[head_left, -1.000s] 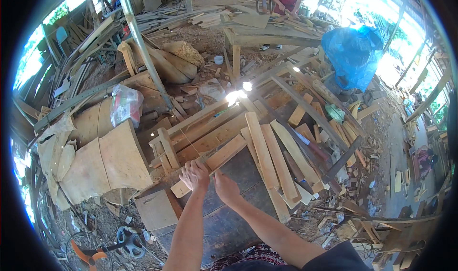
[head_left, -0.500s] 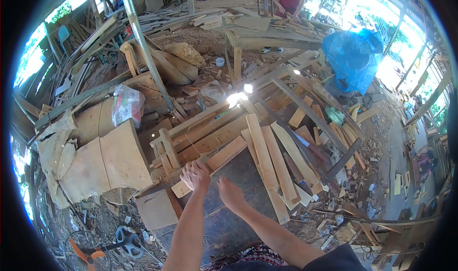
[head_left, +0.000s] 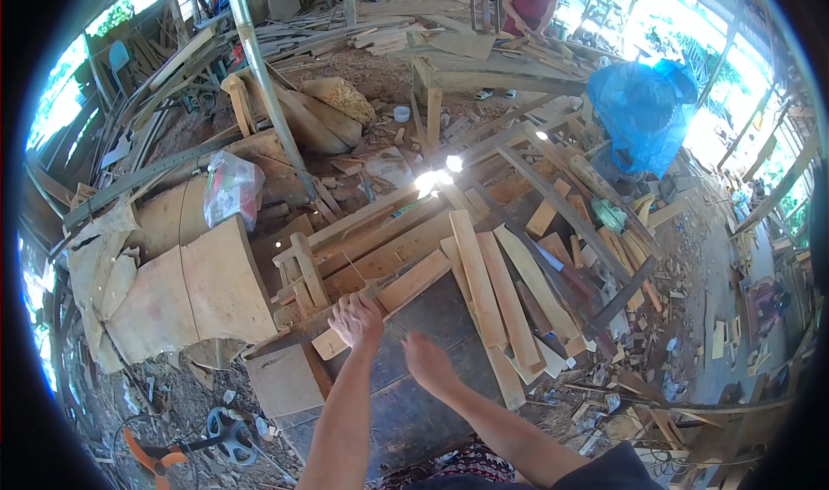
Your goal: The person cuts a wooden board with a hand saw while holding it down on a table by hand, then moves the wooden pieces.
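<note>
My left hand [head_left: 356,319] is closed over a short, pale wooden board [head_left: 416,281] that lies slantwise along the far edge of the dark worktable [head_left: 414,412]. The board's ends show on both sides of the hand. To the right, my right hand [head_left: 427,362] is curled just above the tabletop, apart from the board. Its fingers face away, so whatever they hold, if anything, is hidden. Several long wooden strips [head_left: 479,278] lie side by side on the table's right part. Beyond the left hand stands a short wooden upright [head_left: 308,270] on a timber frame.
A large curved wooden sheet [head_left: 216,283] lies at the left, with a clear plastic bag [head_left: 233,188] on it. A blue plastic bag [head_left: 643,114] hangs at the far right. An orange-bladed fan [head_left: 155,457] lies low at the left. A person [head_left: 528,6] works at a far bench [head_left: 505,80].
My right hand has shifted slightly to the right and down, away from the board. The left hand keeps its place on the board. The whole view has tilted a little.
</note>
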`<state>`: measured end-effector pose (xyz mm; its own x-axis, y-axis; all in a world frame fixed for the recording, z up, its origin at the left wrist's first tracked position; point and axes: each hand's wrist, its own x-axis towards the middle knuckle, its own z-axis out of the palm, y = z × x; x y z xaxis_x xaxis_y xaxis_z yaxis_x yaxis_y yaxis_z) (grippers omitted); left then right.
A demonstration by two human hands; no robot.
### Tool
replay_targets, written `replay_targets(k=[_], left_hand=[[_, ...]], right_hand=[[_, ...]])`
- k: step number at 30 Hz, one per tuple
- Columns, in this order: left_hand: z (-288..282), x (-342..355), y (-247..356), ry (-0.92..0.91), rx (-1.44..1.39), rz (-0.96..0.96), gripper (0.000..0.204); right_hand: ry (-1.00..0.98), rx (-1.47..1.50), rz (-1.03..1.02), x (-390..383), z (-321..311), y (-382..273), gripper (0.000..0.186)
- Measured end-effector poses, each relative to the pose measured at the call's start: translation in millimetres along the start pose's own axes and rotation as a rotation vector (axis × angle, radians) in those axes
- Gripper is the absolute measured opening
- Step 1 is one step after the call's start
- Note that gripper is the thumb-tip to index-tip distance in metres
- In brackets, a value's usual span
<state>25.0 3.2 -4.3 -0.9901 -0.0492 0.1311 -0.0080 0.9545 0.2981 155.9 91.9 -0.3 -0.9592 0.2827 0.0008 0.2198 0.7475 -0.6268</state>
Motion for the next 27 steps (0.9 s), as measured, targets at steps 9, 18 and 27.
replay_targets(k=[9,18,27], left_hand=[[3.6,-3.1,13.1,0.017,-0.043,0.027,0.034],[1.1,-3.2,9.2,0.053,-0.065,0.027,0.028],[4.6,0.6,-7.6,0.015,-0.12,-0.02,0.032]], right_hand=[[0.005,0.045,0.02,37.3,4.2,3.3,0.024],[-0.115,-0.16,0.132,-30.6,-7.4,9.2,0.023],[-0.174,-0.175,0.136,-13.5,-7.2,-6.7,0.023]])
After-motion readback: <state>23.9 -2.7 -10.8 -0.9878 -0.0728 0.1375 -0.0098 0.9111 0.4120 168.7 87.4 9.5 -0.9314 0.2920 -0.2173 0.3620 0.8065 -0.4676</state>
